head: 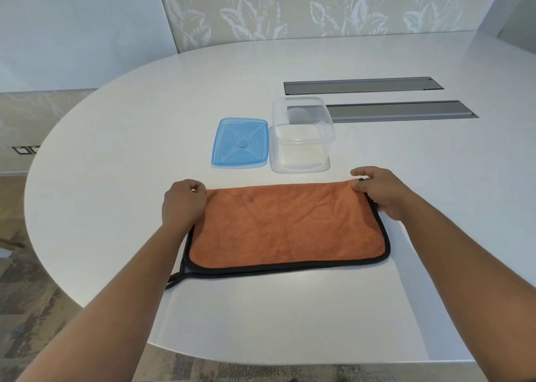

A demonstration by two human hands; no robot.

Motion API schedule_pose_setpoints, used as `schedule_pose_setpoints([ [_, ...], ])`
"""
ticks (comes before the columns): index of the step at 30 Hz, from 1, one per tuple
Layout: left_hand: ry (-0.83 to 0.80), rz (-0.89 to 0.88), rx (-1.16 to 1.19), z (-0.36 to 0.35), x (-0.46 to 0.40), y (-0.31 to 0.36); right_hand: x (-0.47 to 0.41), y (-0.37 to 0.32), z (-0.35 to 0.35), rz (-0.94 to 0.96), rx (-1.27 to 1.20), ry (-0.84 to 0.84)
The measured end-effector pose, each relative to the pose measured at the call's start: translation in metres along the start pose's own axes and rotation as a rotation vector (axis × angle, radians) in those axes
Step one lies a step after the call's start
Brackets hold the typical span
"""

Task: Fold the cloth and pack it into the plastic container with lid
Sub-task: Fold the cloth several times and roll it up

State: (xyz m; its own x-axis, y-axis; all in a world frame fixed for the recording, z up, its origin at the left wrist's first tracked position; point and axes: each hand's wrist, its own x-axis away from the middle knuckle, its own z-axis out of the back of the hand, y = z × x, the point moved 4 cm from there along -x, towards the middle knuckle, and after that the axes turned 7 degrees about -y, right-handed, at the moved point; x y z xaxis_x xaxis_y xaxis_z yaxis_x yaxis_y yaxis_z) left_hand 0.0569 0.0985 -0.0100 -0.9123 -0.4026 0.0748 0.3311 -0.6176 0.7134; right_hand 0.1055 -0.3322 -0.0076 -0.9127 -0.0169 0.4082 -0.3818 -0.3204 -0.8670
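Cloth folded once, held at the far corners

The orange cloth (287, 225) lies doubled on the desk (435, 207), its folded edge toward the container (301, 138) and blue lid (239, 143) just beyond. The left hand (182, 202) and right hand (377, 191) are pinched on the two far corners. For the next fold, the black-trimmed edges should be kept aligned and the creases smoothed flat. No brand, label or writing is legible.

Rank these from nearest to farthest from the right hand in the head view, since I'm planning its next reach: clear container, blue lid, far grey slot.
1. Clear container, just beyond the right hand, slightly to its left.
2. Blue lid, left of the container.
3. Far grey slot, at the back of the table.
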Motion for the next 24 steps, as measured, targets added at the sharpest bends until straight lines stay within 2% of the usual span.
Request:
schedule_pose_setpoints([
  [6, 0.051, -0.023, 0.064, -0.005, -0.003, 0.001, -0.005, 0.009, 0.005, 0.013, -0.104, 0.074],
  [11, 0.041, -0.066, 0.041, -0.012, -0.004, 0.007, -0.006, 0.007, 0.004, 0.070, -0.022, 0.133],
  [16, 0.006, -0.157, -0.048, -0.020, -0.001, 0.007, 0.000, 0.009, -0.004, 0.174, 0.201, 0.265],
  [20, -0.052, -0.203, -0.094, -0.017, -0.001, 0.006, 0.007, 0.003, -0.009, 0.185, 0.322, 0.334],
  [22, -0.082, -0.203, -0.148, -0.017, 0.002, 0.005, 0.013, 0.000, -0.016, 0.141, 0.555, 0.373],
  [24, -0.033, -0.224, -0.284, -0.018, 0.010, 0.007, 0.022, -0.005, -0.027, 0.185, 0.775, 0.422],
])
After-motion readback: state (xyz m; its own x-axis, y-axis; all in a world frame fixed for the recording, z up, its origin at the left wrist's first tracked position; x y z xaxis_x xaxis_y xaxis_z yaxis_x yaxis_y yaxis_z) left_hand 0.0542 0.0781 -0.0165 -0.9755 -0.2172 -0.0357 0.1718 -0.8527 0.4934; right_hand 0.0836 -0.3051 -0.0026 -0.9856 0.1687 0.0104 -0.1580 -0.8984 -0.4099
